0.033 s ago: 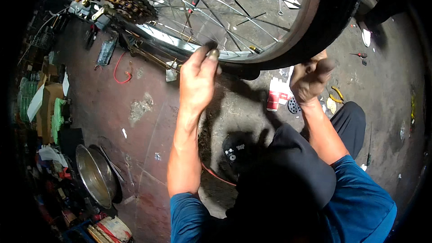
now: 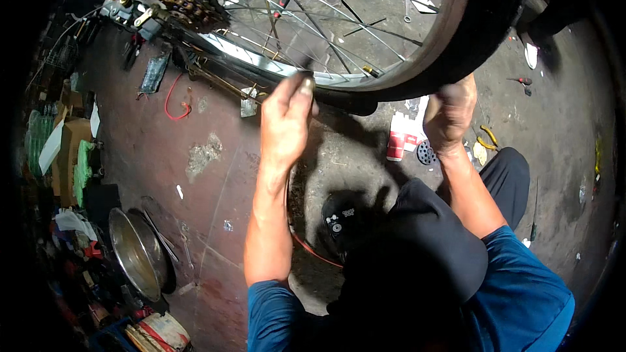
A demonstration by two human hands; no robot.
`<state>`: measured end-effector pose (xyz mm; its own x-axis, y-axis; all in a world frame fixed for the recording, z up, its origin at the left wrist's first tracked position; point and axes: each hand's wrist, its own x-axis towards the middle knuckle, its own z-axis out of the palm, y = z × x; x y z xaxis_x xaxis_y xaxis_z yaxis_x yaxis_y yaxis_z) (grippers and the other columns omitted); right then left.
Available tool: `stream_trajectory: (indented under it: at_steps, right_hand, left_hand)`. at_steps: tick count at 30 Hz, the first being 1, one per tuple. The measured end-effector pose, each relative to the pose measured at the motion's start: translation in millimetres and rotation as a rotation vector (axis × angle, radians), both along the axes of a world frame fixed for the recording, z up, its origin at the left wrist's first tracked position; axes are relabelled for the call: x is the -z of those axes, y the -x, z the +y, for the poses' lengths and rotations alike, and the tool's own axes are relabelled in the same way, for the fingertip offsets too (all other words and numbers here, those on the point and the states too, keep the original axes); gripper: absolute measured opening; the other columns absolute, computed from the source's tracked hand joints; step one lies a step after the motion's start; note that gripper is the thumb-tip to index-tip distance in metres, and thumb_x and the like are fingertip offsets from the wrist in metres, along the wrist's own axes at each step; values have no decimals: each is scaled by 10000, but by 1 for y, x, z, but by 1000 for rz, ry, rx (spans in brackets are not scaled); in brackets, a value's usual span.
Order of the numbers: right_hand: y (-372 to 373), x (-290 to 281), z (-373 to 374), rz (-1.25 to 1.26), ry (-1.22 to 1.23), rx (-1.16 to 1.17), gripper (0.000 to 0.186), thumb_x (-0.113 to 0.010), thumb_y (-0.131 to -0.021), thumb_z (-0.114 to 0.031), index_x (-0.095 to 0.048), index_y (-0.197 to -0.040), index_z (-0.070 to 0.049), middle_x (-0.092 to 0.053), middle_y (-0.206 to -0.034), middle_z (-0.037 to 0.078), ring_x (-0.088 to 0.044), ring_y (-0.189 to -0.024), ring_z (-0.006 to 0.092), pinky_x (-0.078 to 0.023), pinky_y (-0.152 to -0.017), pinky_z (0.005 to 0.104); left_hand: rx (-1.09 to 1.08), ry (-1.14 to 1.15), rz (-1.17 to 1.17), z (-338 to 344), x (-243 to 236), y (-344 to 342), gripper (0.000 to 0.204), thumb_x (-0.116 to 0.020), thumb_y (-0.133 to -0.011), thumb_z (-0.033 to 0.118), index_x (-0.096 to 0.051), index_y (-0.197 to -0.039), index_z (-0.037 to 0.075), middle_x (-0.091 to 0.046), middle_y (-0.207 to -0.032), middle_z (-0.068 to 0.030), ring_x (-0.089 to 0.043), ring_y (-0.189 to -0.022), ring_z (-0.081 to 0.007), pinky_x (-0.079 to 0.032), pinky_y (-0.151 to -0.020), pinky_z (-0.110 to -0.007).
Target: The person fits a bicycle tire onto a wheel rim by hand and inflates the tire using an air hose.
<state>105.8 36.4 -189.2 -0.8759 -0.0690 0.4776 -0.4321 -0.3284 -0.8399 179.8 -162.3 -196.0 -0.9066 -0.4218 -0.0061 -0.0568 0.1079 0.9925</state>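
A bicycle wheel hangs over the upper half of the view, with its spokes, a pale rim [image 2: 274, 68] and a black tyre [image 2: 479, 32]. My left hand [image 2: 285, 107] is closed at the lower left of the wheel, thumb and fingers pinched on the tyre's edge; a dark blur lies just above the thumb. Under the lower right of the tyre, my right hand [image 2: 450, 117] is curled up, its fingertips blurred and partly hidden, so what it grips there cannot be made out. A rusty sprocket cluster [image 2: 186, 6] and a derailleur [image 2: 140, 16] sit at the wheel's hub side.
A metal bowl [image 2: 134, 254] stands at the lower left beside boxes and clutter. On the floor lie red-and-white boxes [image 2: 396, 137], yellow-handled pliers [image 2: 488, 135], a screwdriver [image 2: 520, 81] and a red cable [image 2: 171, 101]. My dark-trousered knee [image 2: 508, 179] is at the right.
My right hand has rolled inward, from a raised thumb and loosely bent fingers to a tighter curl against the tyre. My left hand stays nearly in place.
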Motion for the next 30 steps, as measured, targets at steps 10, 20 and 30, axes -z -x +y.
stream_trajectory:
  at_steps: [10, 20, 30]
  right_hand:
    - [13, -12, 15, 119, -583, 89, 410, -623, -599, -12, -551, -1001, 6, -575, -927, 55, -545, -834, 157, -446, -775, 284]
    - [13, -3, 12, 146, -242, 30, 421, -626, -676, -124, -509, -1056, 15, -524, -969, 92, -511, -837, 161, -427, -758, 272]
    - [15, 34, 25, 47, -471, -5, 420, -638, -704, -29, -513, -1100, 27, -569, -1024, 90, -549, -897, 163, -430, -840, 302]
  left_hand:
    - [-140, -458, -161, 2, 89, -75, 255, -530, -866, 127, -574, -1088, 10, -558, -737, 12, -463, -556, -42, -353, -470, -171]
    - [-494, -411, -308, -22, 181, -139, 292, -511, -891, 165, -554, -1133, 7, -529, -632, 1, -415, -508, -55, -338, -463, -210]
    - [-448, -239, -130, -28, 233, -159, 308, -538, -836, 83, -547, -1125, -24, -576, -712, -19, -494, -599, -82, -400, -518, -222]
